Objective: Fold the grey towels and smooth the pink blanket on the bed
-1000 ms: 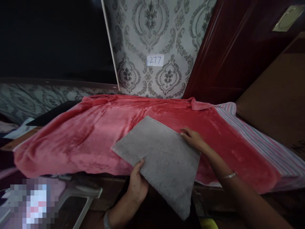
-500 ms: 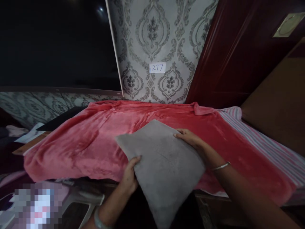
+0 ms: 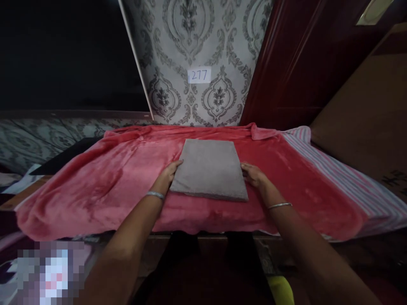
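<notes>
A flat, soft-looking grey square pad (image 3: 210, 169) lies on the red plush blanket (image 3: 133, 186), with its near edge roughly level with the table front. My left hand (image 3: 171, 171) grips the pad's left side, the thumb on its upper face and the fingers partly hidden. At the opposite side, my right hand (image 3: 252, 173) has its fingers curled at the pad's right edge; the fingertips are partly hidden there. A bracelet shows on each wrist.
A striped cloth (image 3: 343, 173) covers the table's right end. A large dark screen (image 3: 70, 59) stands at the back left, and a cardboard box (image 3: 365, 114) at the right. A paper marked 277 (image 3: 199, 75) is on the patterned wall. Something yellow-green (image 3: 281, 290) shows below.
The grey pad has gone from tilted and raised in both hands to lying flat on the blanket, farther from me. My hands moved forward with it, now at its left and right sides.
</notes>
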Motion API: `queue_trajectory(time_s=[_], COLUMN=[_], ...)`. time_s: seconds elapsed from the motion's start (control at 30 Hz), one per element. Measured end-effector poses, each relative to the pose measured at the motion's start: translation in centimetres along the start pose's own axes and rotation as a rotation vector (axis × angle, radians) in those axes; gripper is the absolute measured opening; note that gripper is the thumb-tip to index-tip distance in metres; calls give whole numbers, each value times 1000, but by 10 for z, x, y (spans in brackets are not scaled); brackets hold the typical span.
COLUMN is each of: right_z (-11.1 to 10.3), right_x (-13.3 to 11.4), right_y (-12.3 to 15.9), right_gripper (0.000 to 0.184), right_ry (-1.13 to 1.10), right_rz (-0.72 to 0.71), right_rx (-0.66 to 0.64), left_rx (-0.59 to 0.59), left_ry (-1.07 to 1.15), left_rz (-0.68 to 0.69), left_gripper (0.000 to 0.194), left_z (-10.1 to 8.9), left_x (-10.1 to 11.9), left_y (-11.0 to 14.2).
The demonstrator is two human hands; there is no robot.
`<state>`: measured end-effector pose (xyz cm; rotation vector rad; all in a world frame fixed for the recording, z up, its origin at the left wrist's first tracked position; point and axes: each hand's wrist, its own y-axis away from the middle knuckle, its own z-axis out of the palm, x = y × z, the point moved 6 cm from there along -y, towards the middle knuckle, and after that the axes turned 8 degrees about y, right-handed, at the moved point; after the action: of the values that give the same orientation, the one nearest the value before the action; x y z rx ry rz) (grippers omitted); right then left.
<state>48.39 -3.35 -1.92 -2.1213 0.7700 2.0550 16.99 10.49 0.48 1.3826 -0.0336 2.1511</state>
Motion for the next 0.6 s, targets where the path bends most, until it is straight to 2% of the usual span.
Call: queue_trajectory(time_s=[0.1, 0.2, 0.3, 0.4, 0.47, 0.6], right_z=[-3, -8, -10, -7, -4, -2], right_x=[24, 31, 33, 31, 30, 31], right_y=[4, 4, 2, 3, 4, 5], right_gripper=[17, 23, 31, 39, 41, 35], right_ry=[-51, -19, 21, 5, 11, 61], right_rz=[-13, -61, -107, -185, -215, -219], right_rx=[-49, -77, -75, -70, -27, 141], left_rx=[78, 125, 100, 52, 29, 2], left_ry=[-78, -163, -258, -324, -354, -388], left_rz=[-11, 24, 113, 185, 222, 256], left_gripper=[47, 39, 31, 31, 35, 42], left_z=[-20, -30, -33, -36, -38, -41], left_x=[-21, -22, -15, -15, -18, -18], left_y=[-3, -8, -10, -2, 4, 8])
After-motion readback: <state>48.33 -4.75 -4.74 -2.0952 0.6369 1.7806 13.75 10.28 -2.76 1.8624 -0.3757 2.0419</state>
